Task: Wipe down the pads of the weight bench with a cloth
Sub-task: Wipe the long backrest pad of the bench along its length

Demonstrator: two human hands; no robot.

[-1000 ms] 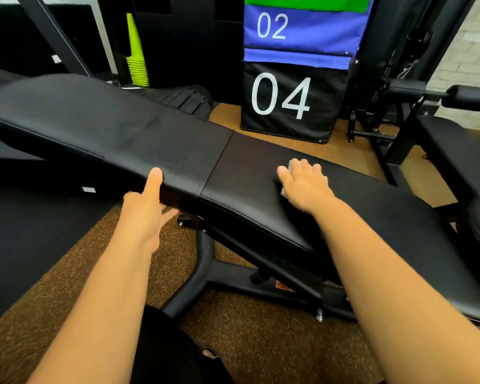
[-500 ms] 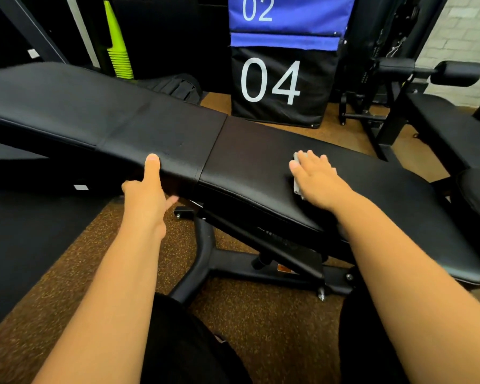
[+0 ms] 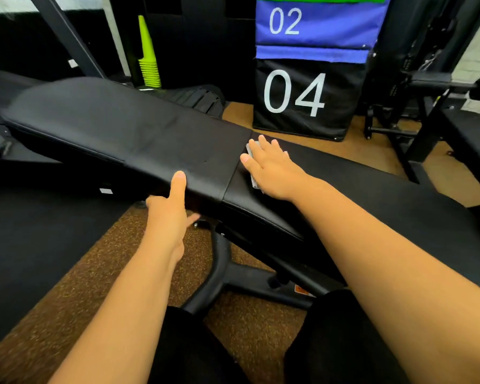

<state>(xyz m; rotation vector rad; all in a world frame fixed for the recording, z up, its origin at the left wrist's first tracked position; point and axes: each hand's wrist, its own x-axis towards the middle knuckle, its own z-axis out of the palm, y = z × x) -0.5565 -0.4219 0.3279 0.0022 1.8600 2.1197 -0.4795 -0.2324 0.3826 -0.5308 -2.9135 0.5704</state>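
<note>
A black weight bench runs across the view, its long back pad (image 3: 117,128) on the left and its seat pad (image 3: 372,184) on the right, with a seam between them. My right hand (image 3: 272,170) lies flat on the seat pad just right of the seam, pressing a small grey cloth (image 3: 252,162) whose edge shows by my fingers. My left hand (image 3: 169,214) grips the near edge of the back pad, thumb on top and fingers under.
The bench's black frame (image 3: 219,273) stands on brown speckled floor. Behind are stacked soft boxes marked 04 (image 3: 302,98) and 02, a stack of green cones (image 3: 148,62), and another black machine (image 3: 455,120) at the right. A black mat (image 3: 25,245) lies left.
My right hand slid the cloth leftward along the seat pad, from its middle to right beside the seam. My left hand kept its grip on the back pad's edge.
</note>
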